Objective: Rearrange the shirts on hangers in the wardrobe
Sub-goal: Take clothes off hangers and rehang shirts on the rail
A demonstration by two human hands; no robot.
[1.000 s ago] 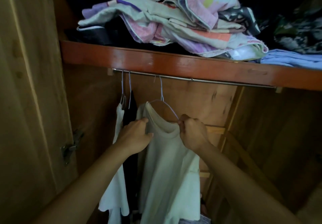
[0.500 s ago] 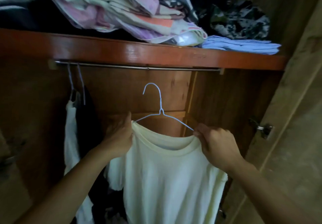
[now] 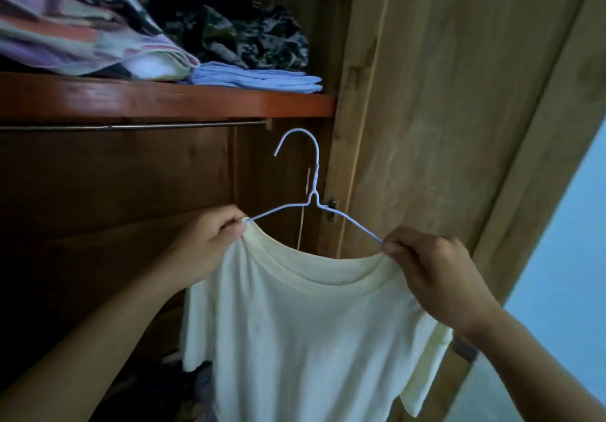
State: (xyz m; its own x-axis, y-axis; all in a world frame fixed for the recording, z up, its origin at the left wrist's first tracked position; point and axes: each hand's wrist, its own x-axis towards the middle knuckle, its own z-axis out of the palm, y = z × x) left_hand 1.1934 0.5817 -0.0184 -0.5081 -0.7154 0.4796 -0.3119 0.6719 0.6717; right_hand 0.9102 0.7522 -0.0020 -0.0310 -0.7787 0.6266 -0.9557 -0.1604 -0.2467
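Both forearms reach up and forward from the lower corners of the view, bare, each bent slightly inward at the wrist. The left hand (image 3: pixel 210 247) is curled into a loose fist with its back toward the camera, its fingers (image 3: pixel 229 225) pinching the left shoulder of the pale cream short-sleeved T-shirt (image 3: pixel 305 329) together with the wire beneath it. The right hand (image 3: pixel 433 277) mirrors it, knuckles raised, thumb and forefinger closed on the right shoulder seam where the wire enters the collar.

The shirt hangs on a thin light-blue wire hanger (image 3: pixel 313 192), whose hook stands upright and free, below and apart from the metal hanging rail (image 3: pixel 131 125). Shirt and hanger are held in the air at the right end of the wardrobe, just in front of its dark wooden back panel (image 3: pixel 114 179) and beside the light wooden side wall (image 3: pixel 442 93).

Above the rail runs a reddish-brown wooden shelf (image 3: pixel 164 100). Near its right end lies a folded light-blue cloth (image 3: pixel 259 77), with a dark patterned bundle (image 3: pixel 242 38) behind it and a pile of pastel folded bedding (image 3: pixel 82 34) to the left. Dark patterned fabric (image 3: pixel 183 392) shows low down, left of the shirt's hem.
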